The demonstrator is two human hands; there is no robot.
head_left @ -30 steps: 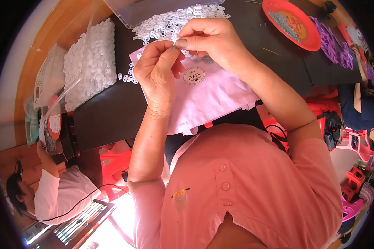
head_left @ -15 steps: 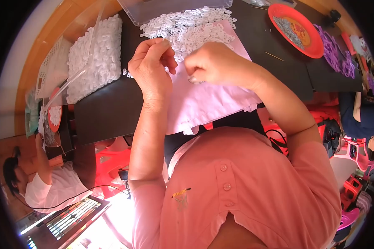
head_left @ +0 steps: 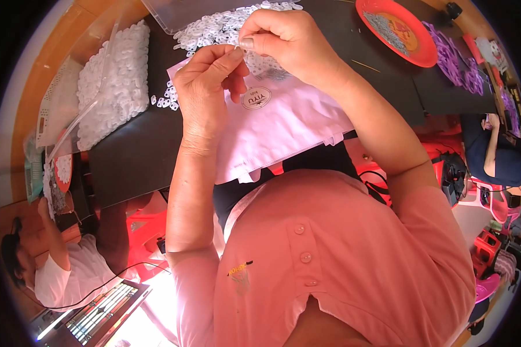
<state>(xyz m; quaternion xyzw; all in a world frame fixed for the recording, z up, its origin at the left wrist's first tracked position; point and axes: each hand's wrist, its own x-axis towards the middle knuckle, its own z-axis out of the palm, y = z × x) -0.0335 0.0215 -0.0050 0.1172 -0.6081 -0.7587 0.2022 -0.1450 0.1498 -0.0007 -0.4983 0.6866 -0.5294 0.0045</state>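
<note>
My left hand point(head_left: 205, 87) is raised over a pink cloth point(head_left: 272, 127), its thumb and forefinger pinched together. The fingertips of my right hand point(head_left: 295, 43) meet them in a pinch of their own. Whatever small thing is between the fingers is too small to make out. Below the hands, the cloth bears a round printed label point(head_left: 256, 98) and a small heap of grey metal bits point(head_left: 272, 74). Behind them spreads a pile of small white plastic links point(head_left: 214, 29). A few loose white links point(head_left: 168, 98) lie left of my left hand.
On the dark table point(head_left: 133, 162) stand a bulky pack of white links point(head_left: 113, 87) at left and a red plate point(head_left: 425, 49) of grey metal bits at right. A thin stick point(head_left: 366, 66), purple pieces point(head_left: 446, 58) and a clear bin point(head_left: 185, 11) lie around. A co-worker point(head_left: 81, 263) sits at left.
My right hand has moved up and away from the cloth to meet my left fingertips. The round label and grey metal bits now show. The whole view has shifted slightly.
</note>
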